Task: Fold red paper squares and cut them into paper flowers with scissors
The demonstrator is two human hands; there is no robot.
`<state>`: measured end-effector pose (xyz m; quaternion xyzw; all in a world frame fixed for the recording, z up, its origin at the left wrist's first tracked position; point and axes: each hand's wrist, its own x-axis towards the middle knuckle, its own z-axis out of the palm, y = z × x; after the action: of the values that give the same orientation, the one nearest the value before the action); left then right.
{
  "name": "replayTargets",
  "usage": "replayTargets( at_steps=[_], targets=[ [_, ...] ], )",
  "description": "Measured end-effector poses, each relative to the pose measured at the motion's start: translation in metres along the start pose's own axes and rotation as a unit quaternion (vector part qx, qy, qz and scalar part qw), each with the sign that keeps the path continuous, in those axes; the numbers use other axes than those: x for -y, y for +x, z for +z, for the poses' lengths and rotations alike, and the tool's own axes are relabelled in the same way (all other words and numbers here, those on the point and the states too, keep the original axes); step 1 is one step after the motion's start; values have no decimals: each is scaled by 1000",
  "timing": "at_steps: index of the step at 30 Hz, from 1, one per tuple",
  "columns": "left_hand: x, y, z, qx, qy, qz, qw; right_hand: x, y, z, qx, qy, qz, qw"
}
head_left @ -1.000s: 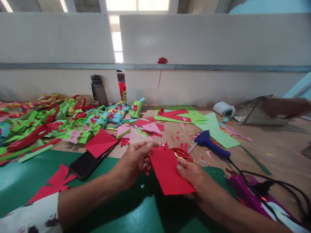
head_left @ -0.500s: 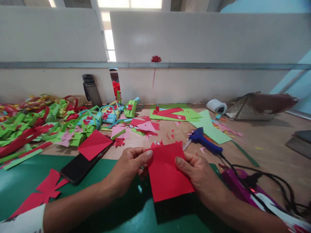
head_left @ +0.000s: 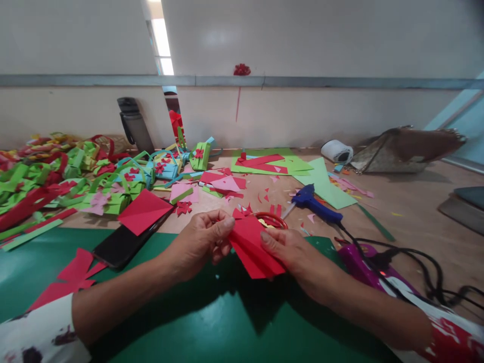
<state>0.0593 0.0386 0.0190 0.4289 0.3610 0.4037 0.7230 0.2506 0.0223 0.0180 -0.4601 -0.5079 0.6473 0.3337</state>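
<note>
From where I stand, with twelve o'clock straight ahead of the person and the paper as the dial's centre, the bench (head_left: 419, 214) runs off beyond, and a green mat (head_left: 189, 312) spreads below at six. A blue glue gun (head_left: 318, 205) lies at two o'clock, well apart. The left hand (head_left: 200, 239) is at nine, its grip pinching the paper's upper left corner; the right hand (head_left: 293, 253) is at three, its grip on the right edge, thumb across the face. A black phone (head_left: 118, 248) rests at nine, past the left wrist. The red paper (head_left: 247, 247) itself is held up over the mat between both hands, looking creased lengthwise, its long axis from eleven to five; the right hand overlaps it more. At one, just behind it, shows a small red loop (head_left: 273, 217), perhaps a scissors handle.
</note>
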Motion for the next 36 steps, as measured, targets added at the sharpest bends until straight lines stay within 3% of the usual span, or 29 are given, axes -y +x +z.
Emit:
replayTargets(
  at_steps=[4, 7, 11, 16, 21, 28, 32, 36],
  targets=[
    [-1, 3, -5, -16, 26, -1, 1000, 4, -6, -11, -86, -114, -90, 986],
    [-3, 4, -4, -25, 36, -1, 999, 11, -16, -12, -151, -269, -235, 922],
    [-2, 3, -2, -24, 50, 0, 998, 17, -22, -5, -138, -382, -370, 836],
    [0, 3, -3, -14, 86, 8, 996, 4, -15, -2, -115, -437, -433, 780],
    [-6, 0, 2, -8, 177, 29, 984, 4, -15, -4, -158, -449, -392, 787],
    [-11, -2, 2, -37, 237, 40, 970, 28, -21, -15, -237, -424, -331, 809],
    [-21, -6, 0, -1, 196, -45, 979, 39, -19, -22, -252, -397, -296, 832],
    [-33, -9, -3, 36, 218, -112, 969, 42, -16, -26, -239, -362, -252, 865]
  ],
)
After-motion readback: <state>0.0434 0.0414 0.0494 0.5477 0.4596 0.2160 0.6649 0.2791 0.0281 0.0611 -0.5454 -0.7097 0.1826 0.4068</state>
